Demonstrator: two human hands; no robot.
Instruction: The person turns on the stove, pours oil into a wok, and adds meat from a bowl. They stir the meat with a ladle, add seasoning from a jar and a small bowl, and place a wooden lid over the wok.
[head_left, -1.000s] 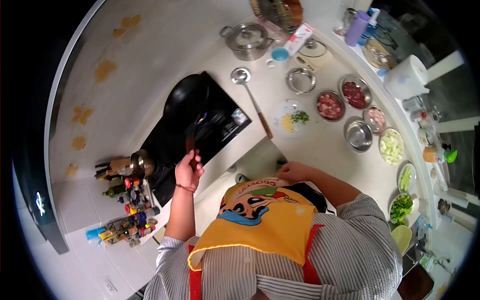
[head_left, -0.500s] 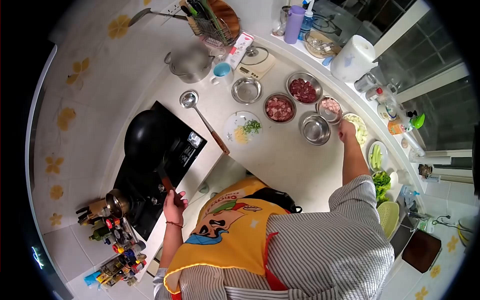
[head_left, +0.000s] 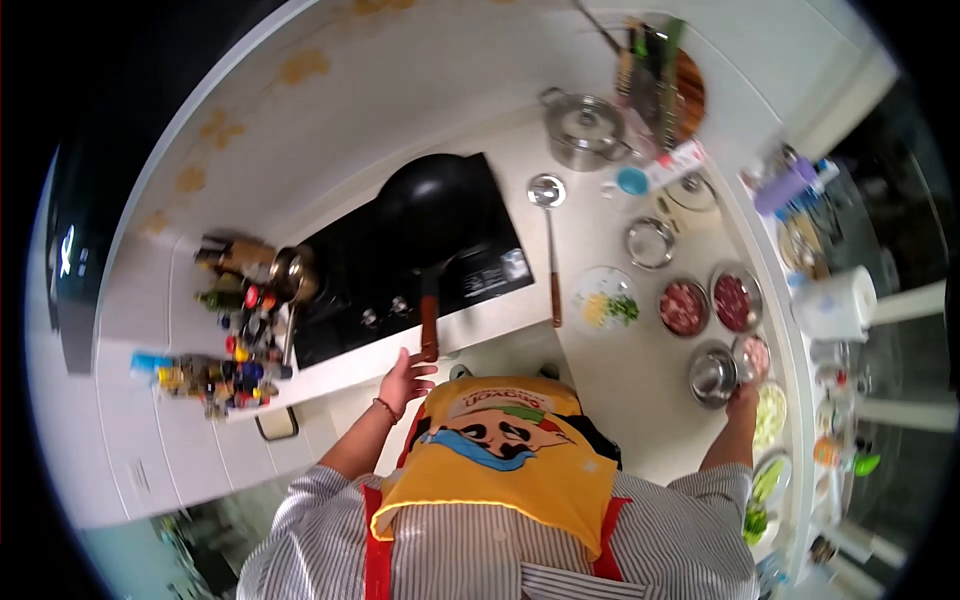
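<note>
My left hand (head_left: pixel 405 380) is open, fingers spread, just below the end of the wooden handle (head_left: pixel 429 320) of a black wok (head_left: pixel 428 205) on the cooktop. On the right, my right hand (head_left: pixel 742 400) is closed at the near rim of a small steel bowl (head_left: pixel 738 358) holding pale pink meat pieces (head_left: pixel 756 357). An unfilled steel bowl (head_left: pixel 712 375) is close beside it. Behind are two bowls of red meat, one with lighter slices (head_left: pixel 683 307) and one darker (head_left: pixel 734 302). A plate of pale cut vegetable (head_left: pixel 769 415) lies right of my hand.
A ladle (head_left: pixel 550 240) lies right of the cooktop (head_left: pixel 340 300), near a plate (head_left: pixel 585 312) of chopped green and yellow bits. A lidded pot (head_left: pixel 582 130) and blue-lined mug (head_left: pixel 632 181) stand behind. Bottles (head_left: pixel 240 385) crowd the left end. A paper roll (head_left: pixel 838 303) stands on the sill.
My view has swung left, so the counter appears farther right. My left hand has come off the wok handle toward me. My right hand stays at the bowl of pale meat.
</note>
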